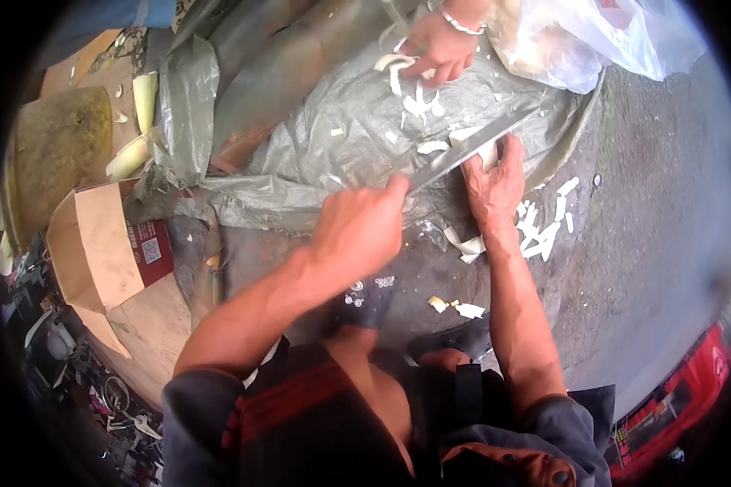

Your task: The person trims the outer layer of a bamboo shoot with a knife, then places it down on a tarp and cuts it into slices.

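Observation:
My left hand [357,231] is closed round the handle of a long knife [471,144], whose blade slants up to the right. Fingers of my right hand [497,187] are curled against a white chunk of peeled vegetable [488,154], perhaps bamboo shoot. The blade crosses over this chunk, close to my fingertips, and hides part of it. Curved white slices [418,104] lie scattered on the grey-green woven sheet [317,162] beneath. Another person's hand [440,49], with a bracelet at the wrist, reaches in from the top among those slices.
White strips [540,231] lie on the ground beside my right forearm. A clear plastic bag [560,49] sits at upper right. To the left are a cardboard box [101,243], a yellowish worn block [65,142] and pale stalks [144,101]. Something red [682,398] stands at lower right.

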### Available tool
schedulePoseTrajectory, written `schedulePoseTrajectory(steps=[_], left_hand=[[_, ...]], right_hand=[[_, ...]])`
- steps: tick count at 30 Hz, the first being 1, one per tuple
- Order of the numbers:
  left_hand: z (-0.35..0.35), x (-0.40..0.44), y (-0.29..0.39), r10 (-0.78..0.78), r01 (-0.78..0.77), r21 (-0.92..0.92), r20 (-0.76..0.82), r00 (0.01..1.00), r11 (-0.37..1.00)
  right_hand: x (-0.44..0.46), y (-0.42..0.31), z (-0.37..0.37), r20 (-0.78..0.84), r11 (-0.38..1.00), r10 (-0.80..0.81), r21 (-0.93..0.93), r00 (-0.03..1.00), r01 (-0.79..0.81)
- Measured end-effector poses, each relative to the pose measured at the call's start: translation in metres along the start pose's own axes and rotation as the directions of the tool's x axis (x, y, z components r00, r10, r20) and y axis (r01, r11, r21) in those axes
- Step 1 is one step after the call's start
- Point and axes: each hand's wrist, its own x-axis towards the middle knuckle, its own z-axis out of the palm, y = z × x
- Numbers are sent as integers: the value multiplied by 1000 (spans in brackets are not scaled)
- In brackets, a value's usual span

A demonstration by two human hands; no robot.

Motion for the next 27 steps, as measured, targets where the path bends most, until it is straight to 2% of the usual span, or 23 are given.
schedulePoseTrajectory(steps=[3,7,9,15,21,24,27], left_hand=[[3,-21,-8,37,-36,55,-17,999,998],[2,-26,-5,-27,27,12,20,999,1000],[4,-18,-6,-83,84,-28,53,995,996],[16,19,-5,-60,64,-92,50,997,994],[34,60,0,-51,52,-73,20,999,996],[39,68,5,-45,46,-25,14,999,999],[27,74,6,-18,16,40,53,998,999]], right_hand=[[-2,1,3,14,999,25,-40,1000,-24],[-3,4,5,-3,999,-4,-47,1000,4],[-3,0,3,-1,999,-5,-41,1000,5],[-2,2,3,-20,999,-30,-13,999,30],[-2,1,2,-39,1000,-10,-7,999,10],[2,5,-2,35,996,84,15,996,-85],[3,10,-10,7,983,-113,-143,994,113]])
